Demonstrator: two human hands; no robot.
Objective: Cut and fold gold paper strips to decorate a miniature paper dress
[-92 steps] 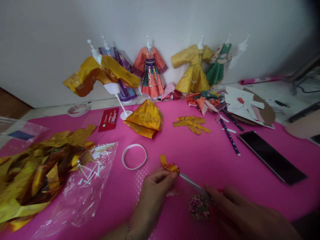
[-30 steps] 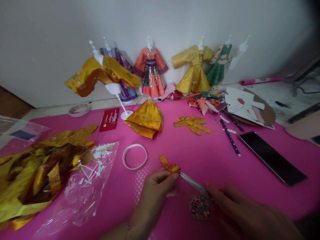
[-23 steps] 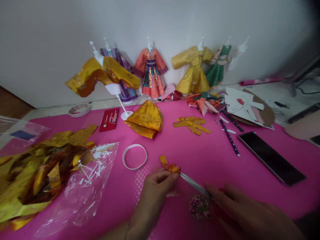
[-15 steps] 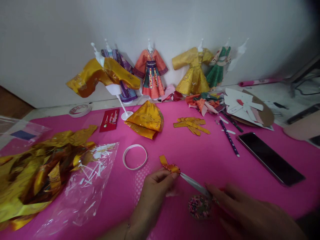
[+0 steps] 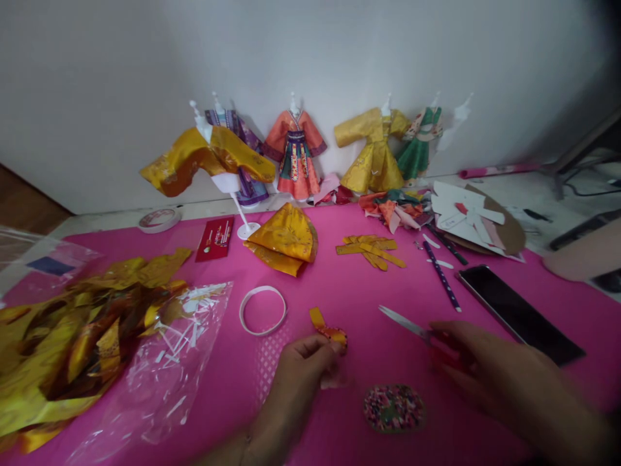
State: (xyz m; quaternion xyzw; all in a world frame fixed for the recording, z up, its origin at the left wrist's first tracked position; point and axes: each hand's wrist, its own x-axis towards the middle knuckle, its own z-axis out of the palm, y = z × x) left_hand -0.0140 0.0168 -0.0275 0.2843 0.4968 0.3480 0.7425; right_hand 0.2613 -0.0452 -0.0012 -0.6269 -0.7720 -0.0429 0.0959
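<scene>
Near the middle of the pink mat, my left hand (image 5: pixel 303 369) pinches a small golden fabric strip (image 5: pixel 317 318) with a curled, dark-dotted end. My right hand (image 5: pixel 504 375) grips red-handled scissors (image 5: pixel 403 320), their blades together and pointing left, apart from the strip. Below and between the hands lies an oval piece with a pink and green floral pattern (image 5: pixel 394 408). Beyond my left hand rests a white tape ring (image 5: pixel 262 310). Several golden fabric strips (image 5: pixel 371 250) lie farther back, and a folded golden skirt piece (image 5: pixel 286 238) sits to their left.
Clear plastic bags with golden fabric scraps (image 5: pixel 72 349) cover the left. A phone (image 5: pixel 519 314) and a dotted pen (image 5: pixel 441 275) lie right. Small dressed mannequins (image 5: pixel 295 155) stand along the wall. Paper pieces (image 5: pixel 466 217) and a red card (image 5: pixel 214 238) lie farther back.
The scissors in my right hand have moved right and away from the golden strip, uncovering the floral oval piece. My left hand still holds the strip. The view has tilted slightly.
</scene>
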